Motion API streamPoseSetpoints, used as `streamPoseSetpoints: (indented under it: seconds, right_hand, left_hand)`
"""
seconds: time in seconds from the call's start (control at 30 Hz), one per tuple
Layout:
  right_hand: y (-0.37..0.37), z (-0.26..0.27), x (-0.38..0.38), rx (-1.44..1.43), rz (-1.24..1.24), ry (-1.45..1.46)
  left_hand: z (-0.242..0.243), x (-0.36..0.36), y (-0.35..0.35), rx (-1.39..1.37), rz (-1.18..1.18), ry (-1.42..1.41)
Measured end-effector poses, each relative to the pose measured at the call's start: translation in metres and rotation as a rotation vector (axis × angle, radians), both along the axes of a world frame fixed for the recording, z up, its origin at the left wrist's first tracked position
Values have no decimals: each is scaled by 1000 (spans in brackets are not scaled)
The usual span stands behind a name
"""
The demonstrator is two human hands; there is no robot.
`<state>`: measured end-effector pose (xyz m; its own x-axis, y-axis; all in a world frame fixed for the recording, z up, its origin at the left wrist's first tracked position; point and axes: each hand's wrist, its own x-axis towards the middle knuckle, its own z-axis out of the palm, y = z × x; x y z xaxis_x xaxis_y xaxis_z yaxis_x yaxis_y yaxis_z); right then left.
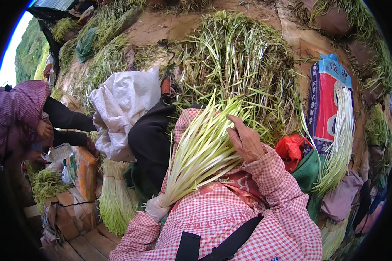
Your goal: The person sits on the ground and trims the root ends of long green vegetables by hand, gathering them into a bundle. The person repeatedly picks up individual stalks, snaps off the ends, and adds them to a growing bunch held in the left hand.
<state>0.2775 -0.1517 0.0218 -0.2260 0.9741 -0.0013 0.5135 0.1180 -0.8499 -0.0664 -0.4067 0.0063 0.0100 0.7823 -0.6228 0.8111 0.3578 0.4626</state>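
Note:
A loose bunch of pale yellow-green, chive-like leaves (204, 140) fans across my lap, over the red-checked apron. My left hand (157, 208), in a whitish glove, grips its white stem ends low on the left. At the leafy end, my bare right hand (246, 140) lies against the bunch's right edge, fingers spread and index finger pointing out; I see nothing held in it. Just beyond my lap is a big heap of uncleaned green stalks (235, 58) with white stems and dry brown leaves.
Cleaned white stalks (343, 120) lie on a printed sack (325, 104) at right, near a red plastic bag (289, 151). Left are a white woven sack (127, 104), banded bunches (117, 195) and a co-worker (23, 114) in purple checks. A green plastic bag (86, 45) lies farther off.

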Motion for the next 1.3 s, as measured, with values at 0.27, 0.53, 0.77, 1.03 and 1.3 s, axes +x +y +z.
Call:
streamPoseSetpoints:
  seconds: [0.27,0.53,0.77,1.03,1.3]
  right_hand:
    - [38,-10,-22,211,120,-325]
    - [29,-11,-18,387,83,-51]
    - [35,-9,-24,421,216,-46]
    - [27,-35,-11,19,-53,330]
    - [103,-33,-14,489,209,-56]
  left_hand:
    - [0,-1,-4,18,-11,23]
    - [0,1,-3,27,-22,30]
    - [1,0,-2,38,-34,44]
    - [3,-1,-2,45,-48,72]
    - [13,-2,9,140,-76,95]
